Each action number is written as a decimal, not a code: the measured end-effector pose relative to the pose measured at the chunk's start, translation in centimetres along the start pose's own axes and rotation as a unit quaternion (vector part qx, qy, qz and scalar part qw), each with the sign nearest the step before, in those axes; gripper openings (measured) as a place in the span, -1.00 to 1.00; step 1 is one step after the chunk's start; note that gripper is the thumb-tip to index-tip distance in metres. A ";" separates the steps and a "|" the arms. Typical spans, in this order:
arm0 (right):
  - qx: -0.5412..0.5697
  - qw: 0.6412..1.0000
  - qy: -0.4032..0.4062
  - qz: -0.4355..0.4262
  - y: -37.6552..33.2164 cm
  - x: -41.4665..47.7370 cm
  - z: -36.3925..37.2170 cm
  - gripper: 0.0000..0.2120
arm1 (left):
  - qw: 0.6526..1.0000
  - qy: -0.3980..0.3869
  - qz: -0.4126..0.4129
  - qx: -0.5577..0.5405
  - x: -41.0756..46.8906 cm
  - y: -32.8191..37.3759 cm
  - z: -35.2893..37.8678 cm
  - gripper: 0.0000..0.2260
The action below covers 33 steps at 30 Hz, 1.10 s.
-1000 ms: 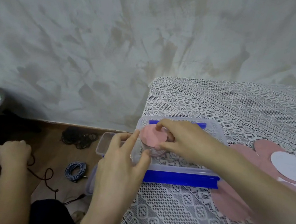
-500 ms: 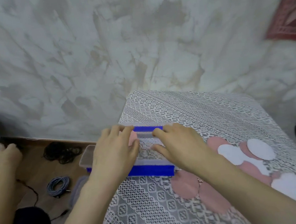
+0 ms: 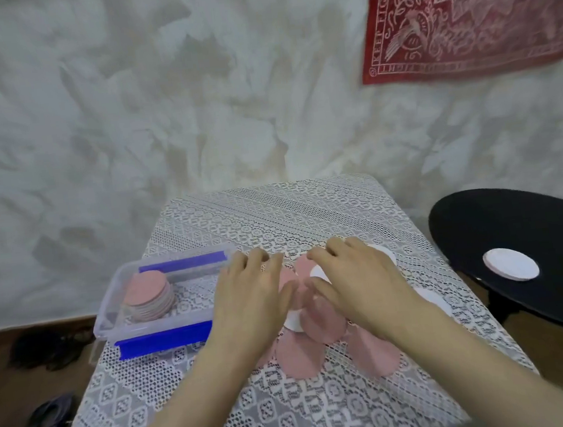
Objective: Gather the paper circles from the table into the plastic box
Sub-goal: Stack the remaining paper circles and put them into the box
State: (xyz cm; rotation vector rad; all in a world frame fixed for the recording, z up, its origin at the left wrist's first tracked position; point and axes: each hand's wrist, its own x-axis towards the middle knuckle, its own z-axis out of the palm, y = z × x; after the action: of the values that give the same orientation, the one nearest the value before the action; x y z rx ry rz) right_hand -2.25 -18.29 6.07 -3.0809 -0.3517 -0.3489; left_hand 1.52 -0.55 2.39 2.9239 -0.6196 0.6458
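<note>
A mottled pale wall with a red printed cloth hung on it backs a small counter under a lace cover. In the head view the clear plastic box with blue clasps sits at the counter's left edge and already holds a neat stack of pink discs. The loose paper circles, pink and white, lie overlapping in the counter's middle, a few towards its right edge. The left hand and right hand rest palm-down on them, fingers stretched out and gripping nothing. More white discs sit on a black round stool beside the counter. The circles look thin, light and floppy. Lying flat on lace they are probably hard to pinch, so sliding them into a pile and lifting it by its rim seems best.
</note>
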 end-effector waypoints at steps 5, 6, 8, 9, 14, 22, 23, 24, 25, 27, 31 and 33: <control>0.009 0.998 -0.029 0.050 2.9 -2.0 3.0 -0.58 | 0.998 -0.018 -0.010 -0.053 -1.7 3.7 2.4 -0.72; 0.014 0.997 -0.048 0.055 3.1 -2.3 3.9 -0.59 | 0.997 -0.033 -0.024 -0.071 -2.3 4.0 3.0 -0.70; 0.025 0.994 -0.082 0.060 3.3 -2.8 5.4 -0.63 | 0.993 -0.046 -0.042 -0.097 -3.1 4.2 4.3 -0.66; 0.032 0.993 -0.092 0.063 3.3 -2.9 6.0 -0.64 | 0.993 -0.046 -0.044 -0.104 -3.3 4.1 4.7 -0.64; 0.073 0.991 -0.086 0.066 3.7 -2.8 6.8 -0.69 | 0.991 -0.044 -0.045 -0.118 -3.3 3.7 5.2 -0.64; 0.165 0.978 -0.036 0.121 5.0 -0.4 6.6 -0.68 | 0.991 -0.060 -0.047 -0.106 -2.7 3.5 5.3 -0.59; 0.159 0.977 -0.040 0.133 4.9 0.0 6.7 -0.63 | 0.992 -0.056 -0.048 -0.106 -3.0 3.5 5.2 -0.61; 0.150 0.977 -0.048 0.141 4.9 0.3 6.8 -0.59 | 0.992 -0.049 -0.048 -0.104 -3.2 3.5 5.0 -0.63; 0.145 0.977 -0.058 0.146 4.7 0.5 6.7 -0.57 | 0.993 -0.040 -0.046 -0.103 -3.4 3.5 4.7 -0.65; 0.158 0.971 -0.066 0.165 4.4 0.7 6.5 -0.55 | 0.993 -0.024 -0.043 -0.106 -4.1 3.4 4.2 -0.69; 0.224 0.955 -0.036 0.194 4.1 0.0 6.4 -0.61 | 0.989 -0.022 -0.060 -0.133 -5.7 3.3 2.8 -0.71; 0.267 0.941 -0.019 0.205 4.2 -0.8 6.5 -0.74 | 0.987 -0.019 -0.059 -0.146 -6.5 3.1 2.4 -0.73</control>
State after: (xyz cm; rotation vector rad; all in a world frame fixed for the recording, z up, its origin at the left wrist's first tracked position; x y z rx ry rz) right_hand -0.65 -22.26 -0.38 -2.5335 0.1757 -0.1430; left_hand -4.20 -1.32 -2.56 2.6789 -0.4917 0.4451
